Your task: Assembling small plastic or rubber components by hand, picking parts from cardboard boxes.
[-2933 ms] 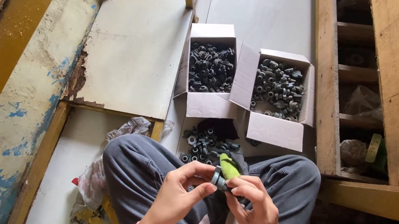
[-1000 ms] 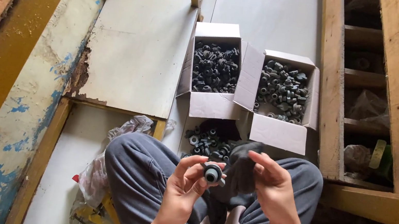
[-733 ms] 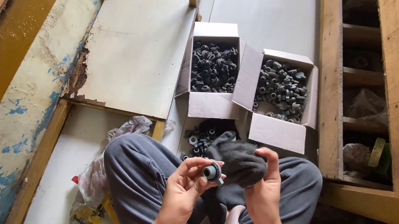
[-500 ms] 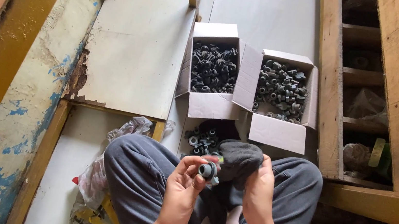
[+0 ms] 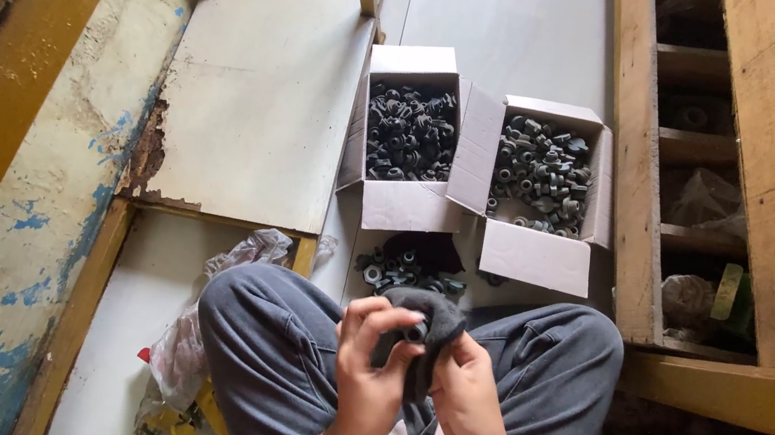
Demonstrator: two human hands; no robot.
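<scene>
Now dark cloth (image 5: 421, 338) over small fitting (image 5: 416, 332).

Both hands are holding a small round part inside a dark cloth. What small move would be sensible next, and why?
Probably a small turn of the metal part inside the dark cloth. The left hand pinches the part by its fingertips, and the right hand presses the cloth around it, so only one end shows. Turning it would bring the covered side against the cloth.
</scene>
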